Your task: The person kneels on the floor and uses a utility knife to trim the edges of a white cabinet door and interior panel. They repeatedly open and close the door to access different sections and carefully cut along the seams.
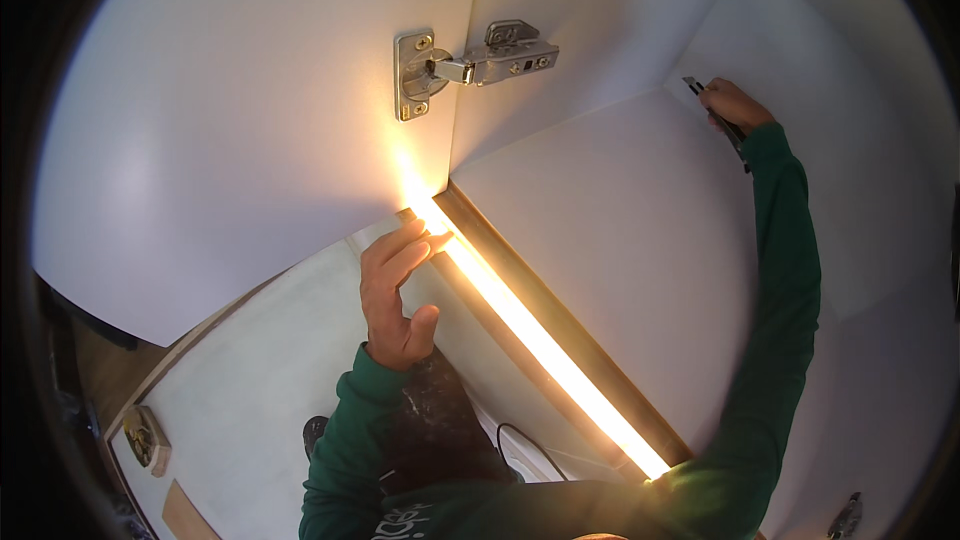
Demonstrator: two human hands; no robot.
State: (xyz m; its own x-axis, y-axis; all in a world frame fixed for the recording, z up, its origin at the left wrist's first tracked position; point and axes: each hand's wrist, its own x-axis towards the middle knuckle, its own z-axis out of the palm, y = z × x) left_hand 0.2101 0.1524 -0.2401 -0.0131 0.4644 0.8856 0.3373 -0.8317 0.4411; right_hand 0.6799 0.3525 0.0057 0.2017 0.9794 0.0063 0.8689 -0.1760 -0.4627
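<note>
My left hand (398, 292) is raised at the front edge of the white cabinet, its fingers stretched out and its thumb apart. Its fingertips are at the upper end of a glowing light strip (545, 350), which is set along a brown edge profile; whether they press on it I cannot tell. Deep inside the cabinet, at the back corner, my right hand (738, 106) is closed around a utility knife (694, 87). The knife's tip points up and left, close to the white panels.
A metal hinge (510, 62) joins the white door (230, 140) to the cabinet's side wall. Another hinge (847, 517) shows at lower right. Below at left, a pale surface (270, 360) carries a roll of tape (147, 440). A dark cable (530, 435) curves near my body.
</note>
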